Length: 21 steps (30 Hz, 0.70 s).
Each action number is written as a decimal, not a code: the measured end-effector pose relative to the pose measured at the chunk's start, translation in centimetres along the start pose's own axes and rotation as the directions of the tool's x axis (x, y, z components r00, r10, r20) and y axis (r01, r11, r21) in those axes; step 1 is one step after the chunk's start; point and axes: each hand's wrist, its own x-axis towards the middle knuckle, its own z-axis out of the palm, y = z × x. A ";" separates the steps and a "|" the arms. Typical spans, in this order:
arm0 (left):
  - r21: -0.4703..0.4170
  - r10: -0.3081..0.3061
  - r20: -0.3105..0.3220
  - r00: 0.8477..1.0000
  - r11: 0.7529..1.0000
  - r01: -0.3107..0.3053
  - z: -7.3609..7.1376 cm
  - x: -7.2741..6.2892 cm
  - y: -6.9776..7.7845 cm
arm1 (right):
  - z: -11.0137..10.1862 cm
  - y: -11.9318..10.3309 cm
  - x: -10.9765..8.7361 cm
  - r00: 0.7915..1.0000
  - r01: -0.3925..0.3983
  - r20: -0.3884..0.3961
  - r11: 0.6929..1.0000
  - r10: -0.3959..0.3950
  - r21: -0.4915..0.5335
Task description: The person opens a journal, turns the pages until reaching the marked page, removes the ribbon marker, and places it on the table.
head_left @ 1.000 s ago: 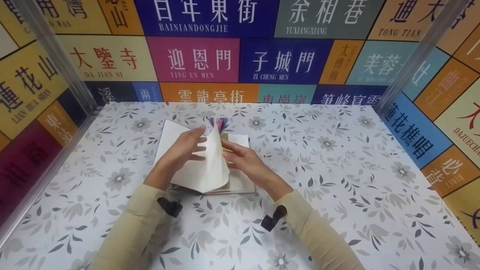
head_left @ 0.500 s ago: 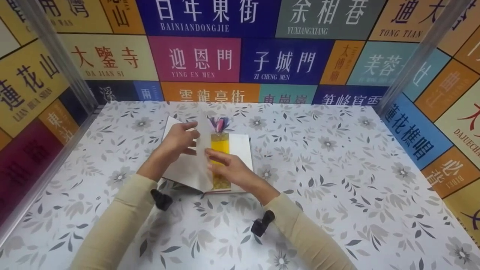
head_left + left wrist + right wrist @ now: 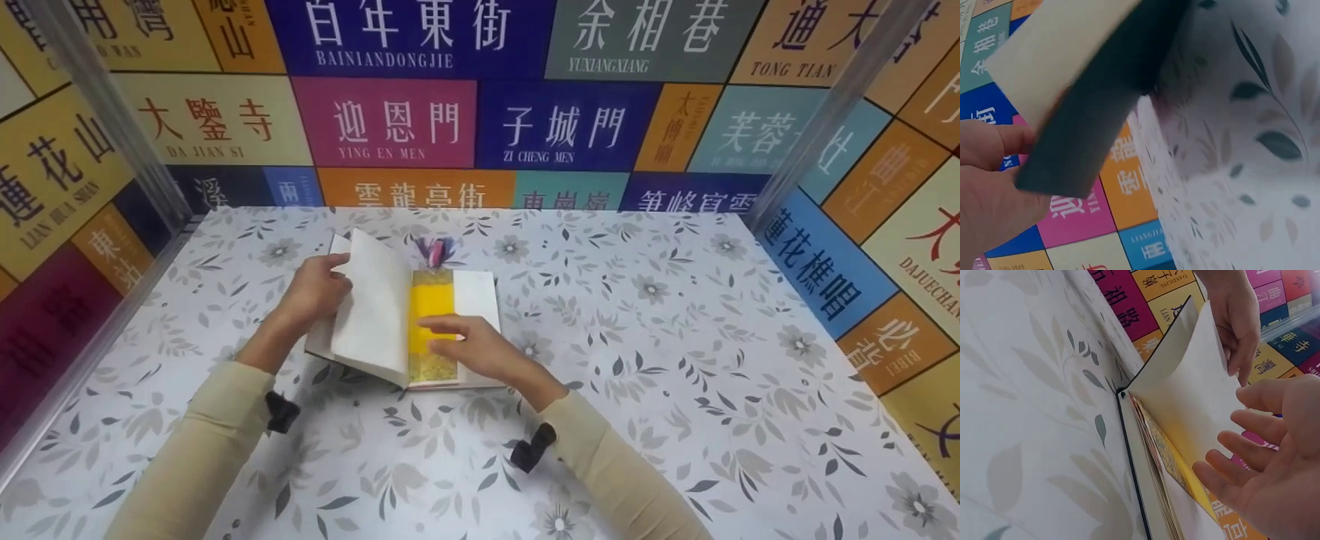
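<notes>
- Multicoloured wall panels [image 3: 397, 120] printed with characters stand beyond both hands; white tabletop covering [image 3: 675, 337] patterned with grey flowers and leaves spreads beneath them.
- Person's left hand [image 3: 316, 289], at the left side of a dark-covered paper book [image 3: 478, 291], has its fingers bent at the outer edge and seems to hold that half up; how firmly, I cannot tell.
- Just right of that hand, a blank cream paper leaf [image 3: 375, 315] stands raised and slanting, with the dark cover [image 3: 1086, 126] lifted behind it. Opening the book looks done; laying this side flat is not.
- Between the hands, a long flat yellow bookmark [image 3: 433, 301] with speckled gold ends lies along the book's inner fold on the right-hand side, a purple, pink and white tassel [image 3: 436, 252] beyond its far end. It is uncovered, but remains inside the book.
- Person's right hand [image 3: 480, 346], fingers apart and loosely extended, is over the bookmark and right-hand page, gripping nothing; whether a fingertip touches is unclear. Lifting or shifting the bookmark, if wanted, appears not yet begun.
</notes>
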 end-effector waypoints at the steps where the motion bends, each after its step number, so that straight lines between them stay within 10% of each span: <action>1: 0.019 0.001 -0.004 1.000 1.000 -0.001 -0.2 0.0 -0.4 | -0.1 0.2 0.0 1.000 0.006 -0.011 1.000 -0.006 -0.006; 8: 0.142 -0.033 -0.034 0.999 0.989 0.038 -0.6 0.1 -2.4 | -0.3 1.1 -0.2 0.999 0.025 -0.037 0.988 -0.031 -0.155; 21: 0.330 -0.035 -0.021 0.999 0.943 0.041 2.1 -0.6 -5.0 | -0.1 1.2 -0.2 1.000 0.007 0.028 0.854 0.008 -0.519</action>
